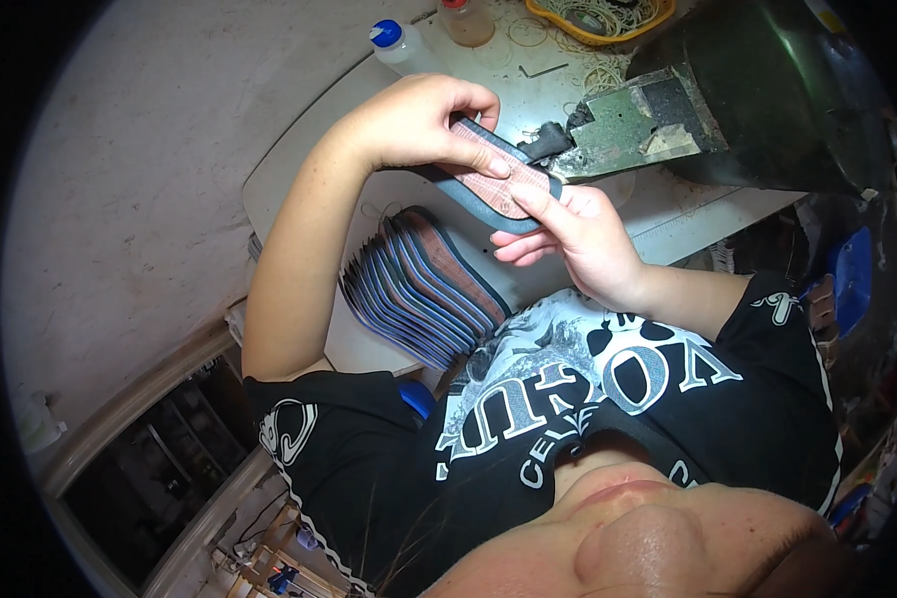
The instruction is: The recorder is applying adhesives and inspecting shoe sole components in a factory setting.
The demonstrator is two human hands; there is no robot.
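Observation:
A sandal sole (490, 181) with a reddish-brown patterned face and a dark rim is held up between both hands. My left hand (424, 125) is closed on its far end, with the thumb lying on the patterned face. My right hand (590, 239) pinches the near end, thumb on top and fingers curled beneath. Right beside the sole's edge is the small black head (548, 143) of a green machine (648, 125); whether they touch I cannot tell. Below the hands, close to my body, a row of similar soles (424, 284) leans packed together on the table.
The pale worktable (299, 184) runs along a wall. On its far side stand a blue-capped bottle (399, 45), a red-capped jar (466, 22) and a yellow basket (608, 20) of rubber bands. An L-shaped hex key (543, 71) lies near loose bands. A large dark machine body (777, 90) fills the right.

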